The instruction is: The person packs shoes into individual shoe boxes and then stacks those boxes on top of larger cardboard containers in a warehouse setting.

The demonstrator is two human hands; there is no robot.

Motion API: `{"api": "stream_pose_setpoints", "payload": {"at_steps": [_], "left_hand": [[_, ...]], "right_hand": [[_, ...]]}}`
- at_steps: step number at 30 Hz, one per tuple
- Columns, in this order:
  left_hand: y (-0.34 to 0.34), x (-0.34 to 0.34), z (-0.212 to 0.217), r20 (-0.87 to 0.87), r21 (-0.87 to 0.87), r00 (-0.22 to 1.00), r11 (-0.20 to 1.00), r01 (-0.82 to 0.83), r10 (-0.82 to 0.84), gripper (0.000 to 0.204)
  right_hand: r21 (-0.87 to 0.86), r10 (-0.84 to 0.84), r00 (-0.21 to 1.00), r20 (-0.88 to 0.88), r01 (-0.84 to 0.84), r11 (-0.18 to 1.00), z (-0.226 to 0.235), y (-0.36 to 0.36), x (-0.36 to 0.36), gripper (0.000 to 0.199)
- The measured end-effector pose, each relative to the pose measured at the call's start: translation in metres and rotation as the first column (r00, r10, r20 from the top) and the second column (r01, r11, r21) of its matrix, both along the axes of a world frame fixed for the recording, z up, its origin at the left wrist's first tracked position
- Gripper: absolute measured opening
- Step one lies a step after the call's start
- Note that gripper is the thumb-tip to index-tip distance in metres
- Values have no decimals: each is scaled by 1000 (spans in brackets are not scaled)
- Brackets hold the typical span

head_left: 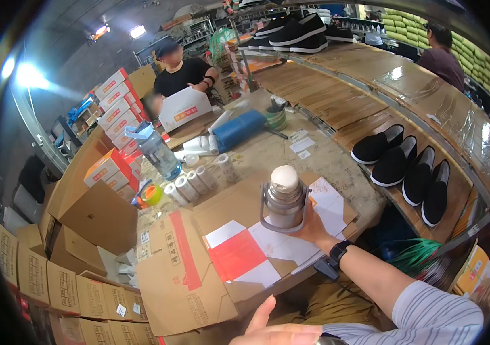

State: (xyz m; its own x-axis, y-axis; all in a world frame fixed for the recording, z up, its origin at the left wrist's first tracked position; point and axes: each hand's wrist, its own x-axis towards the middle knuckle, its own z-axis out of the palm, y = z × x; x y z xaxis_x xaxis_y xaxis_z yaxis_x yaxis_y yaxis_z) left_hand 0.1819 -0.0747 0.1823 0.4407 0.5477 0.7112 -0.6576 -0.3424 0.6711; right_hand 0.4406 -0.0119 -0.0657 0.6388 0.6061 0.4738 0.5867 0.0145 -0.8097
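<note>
My right hand [312,225] is wrapped round a grey metal thermos [285,211] with a carrying handle and a pale rounded stopper on top. The thermos is upright over flattened white-and-red cardboard [239,256] on the table. A dark watch sits on my right wrist. Close to the lower edge, my left hand [276,330] shows a raised thumb and bent fingers. Beside its fingertips is the rim of a dark, shiny round thing, mostly cut off by the frame, whose kind I cannot make out.
White label rolls [187,187], tape rolls [152,194], a large water bottle [159,150] and a blue roll [240,130] stand across the table. Black cloth shoes [394,164] line the right shelf. Cartons [61,284] fill the left. Across the table, a person handles a white box [184,109].
</note>
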Motion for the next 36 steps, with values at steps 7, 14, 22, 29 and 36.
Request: {"api": "stream_pose_setpoints", "payload": {"at_steps": [7, 14, 22, 29, 36], "left_hand": [[14, -11, -10, -122, -79, 991, 995, 54, -64, 39], [18, -13, -16, -131, -161, 981, 979, 123, -145, 24], [20, -13, -24, -158, -214, 983, 975, 56, -91, 22], [23, -16, -10, -276, -495, 929, 865, 83, -248, 18], [24, -16, -8, -150, -435, 955, 884, 170, -258, 22]], "right_hand": [[-41, 5, 1000, 3, -5, 999, -13, 3, 7, 108], [-13, 32, 999, -30, -33, 999, -4, 0, 5, 109], [-22, 20, 1000, 6, -20, 1000, -5, -1, 5, 110], [-55, 24, 999, -30, -26, 998, -10, 1, 6, 112], [-3, 8, 1000, -3, -8, 1000, -15, 0, 8, 111]]}}
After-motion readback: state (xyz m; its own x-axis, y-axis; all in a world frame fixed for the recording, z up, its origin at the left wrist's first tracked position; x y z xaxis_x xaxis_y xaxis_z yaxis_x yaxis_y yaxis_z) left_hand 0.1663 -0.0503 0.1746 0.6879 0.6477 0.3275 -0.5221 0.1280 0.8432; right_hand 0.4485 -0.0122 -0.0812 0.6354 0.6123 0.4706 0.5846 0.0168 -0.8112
